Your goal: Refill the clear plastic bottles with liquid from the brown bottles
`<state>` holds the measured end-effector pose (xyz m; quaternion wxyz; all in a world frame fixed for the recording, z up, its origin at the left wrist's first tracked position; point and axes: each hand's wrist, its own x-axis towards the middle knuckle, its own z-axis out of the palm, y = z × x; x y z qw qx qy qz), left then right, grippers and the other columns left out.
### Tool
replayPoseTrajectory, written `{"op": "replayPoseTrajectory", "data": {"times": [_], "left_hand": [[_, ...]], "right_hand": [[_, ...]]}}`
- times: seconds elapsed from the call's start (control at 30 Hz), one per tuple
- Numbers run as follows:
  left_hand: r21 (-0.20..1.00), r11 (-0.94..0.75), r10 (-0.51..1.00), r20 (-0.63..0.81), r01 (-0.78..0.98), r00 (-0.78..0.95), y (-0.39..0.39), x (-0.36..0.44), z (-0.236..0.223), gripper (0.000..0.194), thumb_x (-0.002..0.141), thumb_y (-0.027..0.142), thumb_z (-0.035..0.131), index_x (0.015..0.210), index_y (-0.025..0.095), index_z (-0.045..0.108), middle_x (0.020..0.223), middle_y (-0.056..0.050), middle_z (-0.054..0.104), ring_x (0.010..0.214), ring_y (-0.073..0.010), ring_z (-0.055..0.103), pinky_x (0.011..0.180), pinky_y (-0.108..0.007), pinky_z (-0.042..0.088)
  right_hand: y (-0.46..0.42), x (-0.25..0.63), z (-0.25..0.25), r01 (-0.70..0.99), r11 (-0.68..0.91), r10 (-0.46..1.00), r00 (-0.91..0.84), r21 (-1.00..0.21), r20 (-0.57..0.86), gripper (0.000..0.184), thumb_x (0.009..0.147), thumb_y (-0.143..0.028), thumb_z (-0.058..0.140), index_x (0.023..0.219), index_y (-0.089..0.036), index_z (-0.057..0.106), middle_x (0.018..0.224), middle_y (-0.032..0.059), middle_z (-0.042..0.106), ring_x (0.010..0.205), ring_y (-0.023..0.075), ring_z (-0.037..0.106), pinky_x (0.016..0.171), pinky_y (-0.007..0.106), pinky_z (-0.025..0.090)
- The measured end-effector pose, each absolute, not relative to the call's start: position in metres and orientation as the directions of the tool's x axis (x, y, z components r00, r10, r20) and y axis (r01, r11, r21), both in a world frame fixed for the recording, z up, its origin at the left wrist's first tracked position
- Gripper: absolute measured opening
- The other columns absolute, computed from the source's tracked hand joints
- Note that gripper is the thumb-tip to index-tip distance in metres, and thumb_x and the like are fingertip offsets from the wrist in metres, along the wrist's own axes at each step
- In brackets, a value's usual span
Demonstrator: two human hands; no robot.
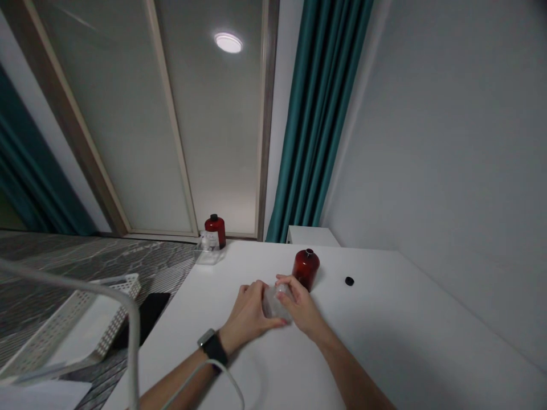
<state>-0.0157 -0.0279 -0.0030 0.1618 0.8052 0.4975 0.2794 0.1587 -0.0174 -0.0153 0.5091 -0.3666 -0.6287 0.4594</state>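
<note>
Just in front of the red bottle (306, 269), a clear plastic object (273, 303) is clasped between the left hand (248, 316) and right hand (301, 304), fingers closed on both sides, low over the white table (384, 324). A black cap (349, 281) lies right of the bottle; a second red bottle (215, 230) stands farther left.

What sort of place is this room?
It looks like a room in a home, though I can't be certain: long teal fabric curtains hang beside a tall framed frosted panel, and a glossy dark red bottle stands on a white table.
</note>
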Motion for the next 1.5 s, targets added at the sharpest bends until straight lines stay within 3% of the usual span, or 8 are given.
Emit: {"op": "replayPoseTrajectory", "data": {"times": [0.13, 0.23, 0.3, 0.43, 0.67, 0.93, 1.5], "left_hand": [[0.577, -0.525, 0.845, 0.267, 0.626, 0.463, -0.025, -0.027, -0.001, 0.049, 0.07, 0.052, 0.08, 0.094, 0.019, 0.053, 0.094, -0.005, 0.063, 0.087, -0.0262, 0.058, 0.078, -0.036, 0.045], [0.626, -0.563, 0.806, 0.271, 0.539, 0.526, -0.022, -0.033, -0.002, 0.041, 0.076, 0.045, 0.078, 0.099, 0.02, 0.055, 0.102, -0.006, 0.063, 0.095, -0.0262, 0.058, 0.084, -0.037, 0.046], [0.691, -0.549, 0.8, 0.272, 0.47, 0.535, -0.02, -0.031, -0.006, 0.056, 0.072, 0.039, 0.083, 0.115, 0.02, 0.052, 0.117, -0.009, 0.062, 0.107, -0.0283, 0.057, 0.093, -0.041, 0.046], [0.807, -0.471, 0.803, 0.225, 0.356, 0.552, -0.015, -0.025, -0.017, 0.101, 0.064, 0.034, 0.089, 0.145, 0.02, 0.029, 0.14, -0.017, 0.051, 0.126, -0.0326, 0.05, 0.109, -0.049, 0.039], [0.82, -0.405, 0.847, 0.17, 0.404, 0.504, -0.017, -0.021, -0.022, 0.117, 0.061, 0.038, 0.09, 0.152, 0.021, 0.02, 0.13, -0.015, 0.057, 0.119, -0.034, 0.055, 0.105, -0.053, 0.041], [0.753, -0.436, 0.856, 0.176, 0.493, 0.487, -0.021, -0.02, -0.02, 0.114, 0.063, 0.044, 0.087, 0.153, 0.019, 0.022, 0.136, -0.018, 0.054, 0.119, -0.0363, 0.053, 0.103, -0.053, 0.041], [0.702, -0.458, 0.858, 0.188, 0.545, 0.478, -0.028, -0.016, -0.012, 0.102, 0.067, 0.038, 0.083, 0.15, 0.019, 0.027, 0.143, -0.018, 0.05, 0.126, -0.0384, 0.051, 0.105, -0.053, 0.041]], "right_hand": [[-0.017, 0.175, -0.004, -0.003, 0.287, 0.902, -0.336, -0.958, 0.271, 0.035, 0.08, -0.053, 0.073, 0.101, -0.024, 0.071, 0.104, 0.0047, 0.054, 0.102, 0.0222, 0.054, 0.096, 0.036, 0.042], [-0.018, 0.186, 0.005, -0.008, 0.255, 0.861, -0.452, -0.967, 0.231, 0.041, 0.082, -0.055, 0.071, 0.11, -0.025, 0.072, 0.104, 0.0048, 0.055, 0.102, 0.0216, 0.054, 0.096, 0.036, 0.042], [-0.019, 0.19, 0.01, 0.0, 0.253, 0.829, -0.515, -0.967, 0.217, 0.044, 0.085, -0.056, 0.068, 0.117, -0.026, 0.071, 0.111, 0.0063, 0.057, 0.11, 0.0232, 0.054, 0.102, 0.04, 0.04], [-0.022, 0.192, 0.014, 0.034, 0.283, 0.797, -0.564, -0.958, 0.215, 0.044, 0.09, -0.053, 0.063, 0.126, -0.029, 0.067, 0.127, 0.0072, 0.058, 0.125, 0.0252, 0.049, 0.112, 0.045, 0.03], [-0.025, 0.188, 0.007, -0.075, 0.182, 0.82, -0.538, -0.98, 0.194, 0.043, 0.082, -0.052, 0.072, 0.116, -0.025, 0.068, 0.122, 0.0072, 0.064, 0.119, 0.0258, 0.056, 0.105, 0.042, 0.038], [-0.026, 0.181, 0.002, -0.129, 0.136, 0.852, -0.49, -0.982, 0.182, 0.044, 0.077, -0.051, 0.078, 0.109, -0.023, 0.067, 0.116, 0.0074, 0.065, 0.112, 0.0247, 0.058, 0.1, 0.04, 0.043], [-0.028, 0.174, 0.001, -0.147, 0.166, 0.864, -0.456, -0.975, 0.216, 0.043, 0.075, -0.053, 0.078, 0.103, -0.024, 0.063, 0.104, 0.0037, 0.063, 0.103, 0.0232, 0.058, 0.096, 0.037, 0.042]]}}
